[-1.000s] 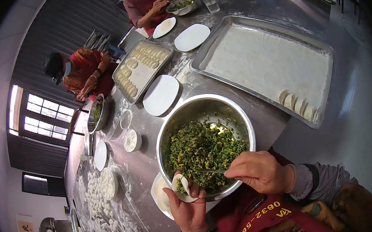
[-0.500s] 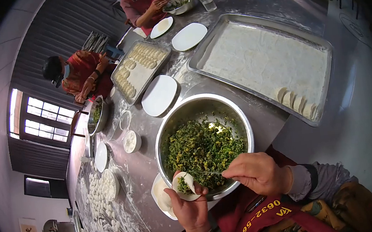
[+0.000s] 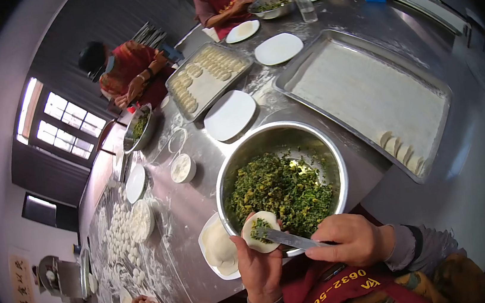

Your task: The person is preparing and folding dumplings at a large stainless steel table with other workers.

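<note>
My left hand (image 3: 261,269) holds a round white dough wrapper (image 3: 254,241) with some green filling on it, at the near rim of a steel bowl (image 3: 222,197). In my right hand (image 3: 354,239) is a flat metal spatula (image 3: 294,240), its blade lying against the filling on the wrapper. Chopped green and yellow filling (image 3: 277,189) fills the lower part of the bowl. To the left of my left hand, a white plate (image 3: 233,275) carries a stack of wrappers (image 3: 220,250).
A large floured tray (image 3: 367,89) holds several dumplings (image 3: 398,149) at its near corner. Behind lies a smaller tray (image 3: 207,89) of dumplings. White plates (image 3: 230,115), a flour bowl (image 3: 183,169) and dough pieces (image 3: 121,231) lie leftward. Co-workers (image 3: 132,74) are around the table.
The spatula now shows its flat side over the wrapper, which lies more open. The view has shifted, so the bowl and trays appear further right.
</note>
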Action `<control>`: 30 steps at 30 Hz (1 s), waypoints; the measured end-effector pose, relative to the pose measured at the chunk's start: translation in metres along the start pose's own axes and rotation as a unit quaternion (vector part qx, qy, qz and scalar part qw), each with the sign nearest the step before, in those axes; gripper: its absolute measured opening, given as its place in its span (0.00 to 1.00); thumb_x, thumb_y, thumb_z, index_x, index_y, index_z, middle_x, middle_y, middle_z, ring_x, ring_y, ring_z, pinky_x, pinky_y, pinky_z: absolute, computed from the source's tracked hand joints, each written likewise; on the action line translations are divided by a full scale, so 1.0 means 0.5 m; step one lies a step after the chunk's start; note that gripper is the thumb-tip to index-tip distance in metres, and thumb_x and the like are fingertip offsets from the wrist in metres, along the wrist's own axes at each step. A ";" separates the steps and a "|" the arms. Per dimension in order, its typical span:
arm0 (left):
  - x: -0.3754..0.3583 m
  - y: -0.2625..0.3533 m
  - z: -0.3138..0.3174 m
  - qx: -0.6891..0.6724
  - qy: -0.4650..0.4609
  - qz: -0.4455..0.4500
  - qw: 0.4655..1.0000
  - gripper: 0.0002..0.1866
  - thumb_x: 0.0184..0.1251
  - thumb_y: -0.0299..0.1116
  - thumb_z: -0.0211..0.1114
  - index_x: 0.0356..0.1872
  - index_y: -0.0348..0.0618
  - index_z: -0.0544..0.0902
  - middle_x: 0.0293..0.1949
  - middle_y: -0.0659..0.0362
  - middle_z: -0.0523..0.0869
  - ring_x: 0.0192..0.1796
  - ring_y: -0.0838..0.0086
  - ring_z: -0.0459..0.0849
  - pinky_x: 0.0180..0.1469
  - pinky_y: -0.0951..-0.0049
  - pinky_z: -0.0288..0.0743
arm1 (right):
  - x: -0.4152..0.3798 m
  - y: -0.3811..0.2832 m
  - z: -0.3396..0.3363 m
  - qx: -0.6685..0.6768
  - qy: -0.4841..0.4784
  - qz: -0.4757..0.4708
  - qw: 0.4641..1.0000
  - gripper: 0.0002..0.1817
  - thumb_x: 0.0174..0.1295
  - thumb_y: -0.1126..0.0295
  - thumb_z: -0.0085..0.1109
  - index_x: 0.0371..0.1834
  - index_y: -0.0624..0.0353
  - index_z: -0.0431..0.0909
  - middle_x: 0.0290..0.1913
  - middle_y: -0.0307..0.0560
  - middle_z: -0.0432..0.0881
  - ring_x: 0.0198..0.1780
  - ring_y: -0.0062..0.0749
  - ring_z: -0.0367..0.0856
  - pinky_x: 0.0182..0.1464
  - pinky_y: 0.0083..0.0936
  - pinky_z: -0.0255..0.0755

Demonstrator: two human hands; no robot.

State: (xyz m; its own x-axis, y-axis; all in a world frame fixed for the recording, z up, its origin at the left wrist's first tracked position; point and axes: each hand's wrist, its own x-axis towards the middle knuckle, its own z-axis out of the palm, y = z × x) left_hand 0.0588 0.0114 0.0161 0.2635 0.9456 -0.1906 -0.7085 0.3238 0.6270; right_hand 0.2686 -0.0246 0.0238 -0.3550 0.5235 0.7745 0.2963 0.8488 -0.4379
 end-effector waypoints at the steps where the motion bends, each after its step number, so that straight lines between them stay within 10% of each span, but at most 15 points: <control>1: -0.002 0.001 -0.001 -0.008 -0.003 -0.003 1.000 0.33 0.70 0.58 0.44 0.64 0.41 0.63 0.57 0.49 0.73 0.58 0.56 0.74 0.60 0.51 0.68 | 0.007 -0.004 -0.003 -0.027 -0.004 -0.017 0.999 0.14 0.50 0.75 0.59 0.42 0.62 0.79 0.38 0.47 0.76 0.32 0.35 0.77 0.34 0.28 0.74; 12: 0.001 0.004 -0.006 -0.095 0.012 0.020 0.995 0.36 0.70 0.58 0.43 0.64 0.34 0.62 0.61 0.43 0.69 0.65 0.52 0.67 0.66 0.50 0.62 | 0.044 -0.025 -0.001 -0.154 -0.096 -0.133 0.974 0.12 0.49 0.73 0.60 0.39 0.61 0.79 0.34 0.47 0.76 0.32 0.34 0.77 0.39 0.31 0.77; 20: 0.001 0.038 -0.035 -0.047 0.035 0.095 0.994 0.31 0.71 0.53 0.47 0.63 0.36 0.63 0.59 0.50 0.72 0.61 0.57 0.71 0.61 0.52 0.69 | 0.086 -0.039 -0.090 -0.119 -0.037 0.037 0.992 0.10 0.47 0.77 0.61 0.35 0.57 0.81 0.31 0.43 0.78 0.30 0.38 0.78 0.33 0.32 0.73; 30: -0.022 0.026 -0.010 0.028 -0.025 0.000 0.999 0.33 0.71 0.55 0.43 0.65 0.36 0.60 0.60 0.48 0.70 0.60 0.56 0.73 0.55 0.52 0.76 | 0.020 0.020 -0.060 -0.174 -0.202 0.222 0.938 0.10 0.48 0.75 0.62 0.36 0.55 0.79 0.39 0.44 0.78 0.44 0.38 0.76 0.46 0.34 0.67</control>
State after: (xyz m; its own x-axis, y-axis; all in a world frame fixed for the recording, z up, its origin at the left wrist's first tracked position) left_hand 0.0433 0.0056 0.0227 0.2963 0.9426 -0.1542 -0.6711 0.3203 0.6686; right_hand 0.2948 -0.0131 0.0410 -0.4139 0.8645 0.2851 0.7409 0.5019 -0.4463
